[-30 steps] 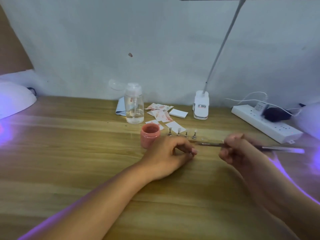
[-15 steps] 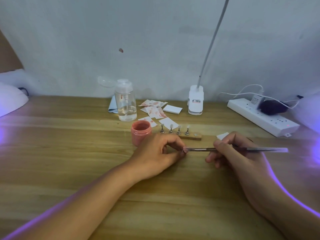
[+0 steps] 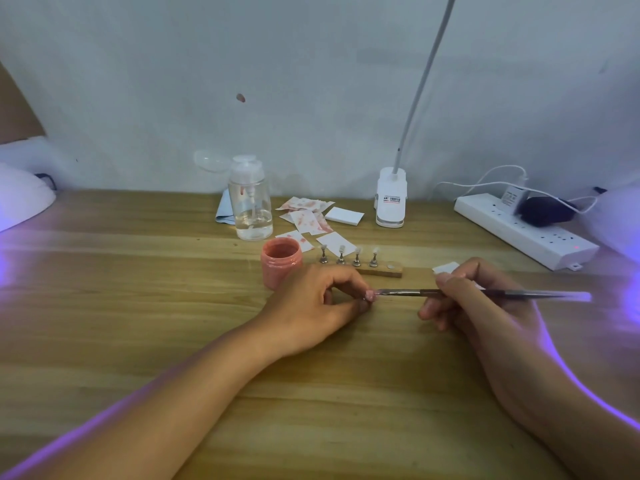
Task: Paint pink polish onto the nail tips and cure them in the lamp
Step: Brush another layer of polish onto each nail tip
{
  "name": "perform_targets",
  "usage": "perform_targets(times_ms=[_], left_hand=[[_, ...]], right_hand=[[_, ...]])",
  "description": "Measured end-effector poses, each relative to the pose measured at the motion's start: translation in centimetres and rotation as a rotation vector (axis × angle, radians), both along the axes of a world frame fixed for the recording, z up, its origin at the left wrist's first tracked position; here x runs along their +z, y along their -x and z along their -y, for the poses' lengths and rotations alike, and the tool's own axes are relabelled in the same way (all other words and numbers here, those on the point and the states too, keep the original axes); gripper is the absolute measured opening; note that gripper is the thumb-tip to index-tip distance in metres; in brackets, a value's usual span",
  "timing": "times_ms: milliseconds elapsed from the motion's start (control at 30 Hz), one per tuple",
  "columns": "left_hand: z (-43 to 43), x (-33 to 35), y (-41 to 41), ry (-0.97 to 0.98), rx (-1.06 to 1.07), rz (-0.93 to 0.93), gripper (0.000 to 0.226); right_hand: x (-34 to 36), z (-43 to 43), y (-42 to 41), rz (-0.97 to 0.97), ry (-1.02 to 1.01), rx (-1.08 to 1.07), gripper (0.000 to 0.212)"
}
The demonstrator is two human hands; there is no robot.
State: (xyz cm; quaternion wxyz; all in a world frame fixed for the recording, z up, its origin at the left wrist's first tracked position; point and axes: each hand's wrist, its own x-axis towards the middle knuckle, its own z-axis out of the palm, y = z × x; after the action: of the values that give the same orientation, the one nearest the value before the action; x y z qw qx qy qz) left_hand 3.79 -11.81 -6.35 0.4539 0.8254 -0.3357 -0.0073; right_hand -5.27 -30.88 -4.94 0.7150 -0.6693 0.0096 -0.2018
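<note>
Nail tip (image 3: 370, 294) tiny, blurred, mostly covered by fingertips; whatever carries it not visible. White lamp (image 3: 20, 199) far left of jar (image 3: 281, 261), cut off by frame edge; purple glow on table (image 3: 138, 306). Left hand (image 3: 311, 303) just right of jar and nearer camera, fingers curled, pinching nail tip between thumb and forefinger. Right hand (image 3: 478, 299) further right, gripping brush (image 3: 408, 292) pen-style; bristle end touches nail tip. Wooden rack (image 3: 381, 270) with four stands right of jar, behind both hands.
</note>
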Motion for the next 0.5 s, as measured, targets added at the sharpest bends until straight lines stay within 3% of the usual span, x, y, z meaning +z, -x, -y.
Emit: perform_targets(times_ms=[500], left_hand=[[0.08,0.31,0.36,0.002,0.0,-0.018,0.013]], right_hand=[[-0.17,-0.03,-0.1,0.005,0.032,-0.045,0.02]])
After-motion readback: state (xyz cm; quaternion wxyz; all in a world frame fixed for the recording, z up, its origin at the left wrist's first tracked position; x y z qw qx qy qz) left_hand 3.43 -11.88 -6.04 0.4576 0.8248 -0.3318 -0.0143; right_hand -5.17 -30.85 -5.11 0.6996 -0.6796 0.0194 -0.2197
